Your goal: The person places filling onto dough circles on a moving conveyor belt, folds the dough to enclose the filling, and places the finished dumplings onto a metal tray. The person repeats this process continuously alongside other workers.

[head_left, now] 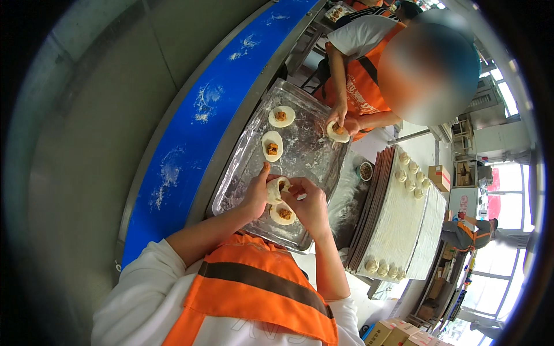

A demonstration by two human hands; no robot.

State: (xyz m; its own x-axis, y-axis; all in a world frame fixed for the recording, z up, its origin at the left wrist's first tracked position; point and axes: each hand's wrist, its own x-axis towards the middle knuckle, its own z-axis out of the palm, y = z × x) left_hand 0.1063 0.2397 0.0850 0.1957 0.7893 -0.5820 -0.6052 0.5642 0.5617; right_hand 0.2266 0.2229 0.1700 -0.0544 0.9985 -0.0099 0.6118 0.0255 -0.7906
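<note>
Over a floured metal tray (309,158), my left hand (257,193) cups a partly gathered bun (273,192), its thumb raised and smeared with filling. The fingers of my right hand (310,205) pinch the bun's dough edge, and brown filling shows in the opening. Just below the bun lies a flat dough wrapper (276,219) topped with filling. Farther up the tray are two more filled wrappers, a nearer one (267,139) and a farther one (273,113).
A co-worker across the tray holds a filled wrapper (340,137). Left of the tray runs a flour-dusted blue conveyor belt (190,144). On the right, stacked boards (398,225) carry several buns, with a bowl of filling (365,170) beside them. Another person stands farther right.
</note>
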